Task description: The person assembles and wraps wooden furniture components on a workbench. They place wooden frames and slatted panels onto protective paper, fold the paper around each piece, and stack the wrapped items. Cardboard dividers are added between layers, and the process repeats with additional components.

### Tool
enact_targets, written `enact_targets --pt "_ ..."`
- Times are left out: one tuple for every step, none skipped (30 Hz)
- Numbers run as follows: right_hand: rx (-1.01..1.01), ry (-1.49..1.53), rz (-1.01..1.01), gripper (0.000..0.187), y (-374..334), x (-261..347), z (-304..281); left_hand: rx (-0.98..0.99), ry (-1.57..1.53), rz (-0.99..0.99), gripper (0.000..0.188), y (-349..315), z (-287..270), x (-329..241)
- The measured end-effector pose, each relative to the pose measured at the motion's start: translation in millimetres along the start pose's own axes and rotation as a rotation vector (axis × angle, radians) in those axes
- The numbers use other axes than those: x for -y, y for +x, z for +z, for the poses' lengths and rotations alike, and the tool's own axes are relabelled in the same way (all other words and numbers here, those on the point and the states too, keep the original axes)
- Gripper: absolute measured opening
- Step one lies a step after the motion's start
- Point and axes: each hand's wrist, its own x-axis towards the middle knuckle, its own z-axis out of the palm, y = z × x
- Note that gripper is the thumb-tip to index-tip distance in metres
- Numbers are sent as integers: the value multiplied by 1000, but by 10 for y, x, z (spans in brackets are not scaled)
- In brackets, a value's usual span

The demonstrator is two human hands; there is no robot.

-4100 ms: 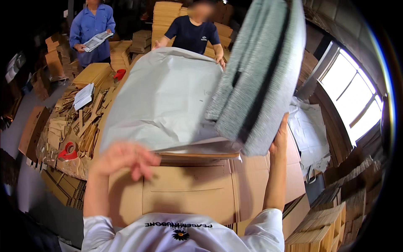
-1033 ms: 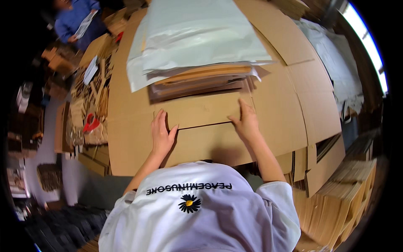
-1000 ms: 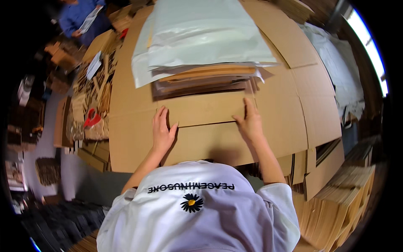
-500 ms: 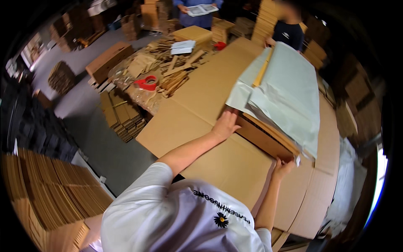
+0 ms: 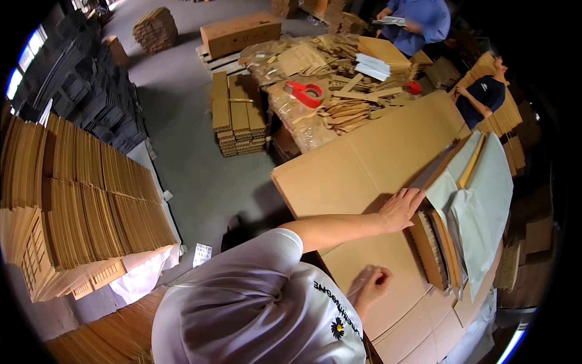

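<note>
A large flat cardboard sheet (image 5: pixel 339 167) lies creased in front of me. On its right part stands a bundle of thick cardboard pieces (image 5: pixel 430 252), partly covered by a pale grey-white plastic sheet (image 5: pixel 485 194). My left hand (image 5: pixel 401 210) rests with fingers stretched at the near left corner of the bundle, its fingertips touching the edge beside the plastic. Closer to my body, my right hand (image 5: pixel 372 287) is curled closed over the cardboard sheet, apart from the bundle, and nothing shows in it.
Behind the sheet, a worktable (image 5: pixel 285 100) carries cardboard scraps and a red tape dispenser (image 5: pixel 306 94). Cardboard stacks (image 5: pixel 91 188) stand at the left, with black stacked pieces (image 5: pixel 91 79) beyond. Two people, one in blue (image 5: pixel 418 27), one in dark (image 5: pixel 483 100), stand across.
My right hand has let go of the bundle's near right corner and drawn back toward my body. My left hand stays by the left corner. The view has swung left.
</note>
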Motion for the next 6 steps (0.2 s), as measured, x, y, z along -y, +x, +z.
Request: enact_targets --pt "82 -208 -162 2 -142 240 249 -37 -47 6 80 -103 -193 63" --pt "181 -132 -144 2 -321 466 533 -73 -90 18 81 -231 -409 172" --pt "265 -48 -123 3 -503 662 834 -80 -114 80 81 -389 -627 303" --pt "381 -69 -97 3 -669 785 1078 -70 -124 110 80 -593 -871 472" --pt "449 99 -98 3 -834 959 1432 -50 -135 145 80 -843 -1135 677" --pt "635 -21 -131 4 -882 1032 1667 -110 -100 185 78 -1111 -1434 916"
